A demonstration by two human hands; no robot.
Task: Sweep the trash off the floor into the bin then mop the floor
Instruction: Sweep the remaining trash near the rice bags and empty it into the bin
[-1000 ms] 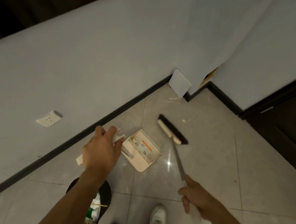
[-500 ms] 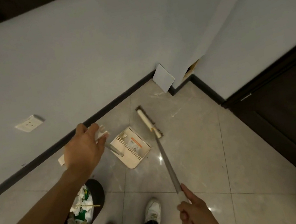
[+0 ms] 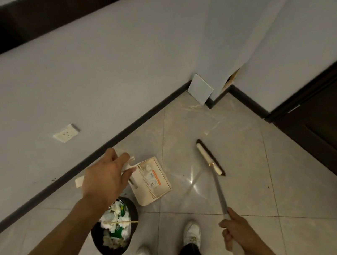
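Observation:
My left hand [image 3: 105, 179] grips the white top of the dustpan's upright handle. The cream dustpan [image 3: 152, 180] rests on the tiled floor with small pale scraps inside it. Just below it stands a black round bin [image 3: 132, 210] filled with crumpled tissue and green wrappers. My right hand [image 3: 238, 234] holds the broom's handle [image 3: 220, 194] near its white end. The broom head [image 3: 210, 157], cream with dark bristles, sits on the floor to the right of the dustpan. A small pale scrap [image 3: 206, 132] lies on the floor beyond the broom head.
A grey wall with dark skirting [image 3: 145, 115] runs behind the dustpan, with a socket [image 3: 66, 133] on it. A loose white panel [image 3: 200, 88] leans at the wall corner. A dark door [image 3: 334, 123] stands right. My white shoes [image 3: 191, 231] are at the bottom.
The broom head has swung right, away from the dustpan. The view has shifted, with the bin now closer under my left arm. Both hands keep their hold.

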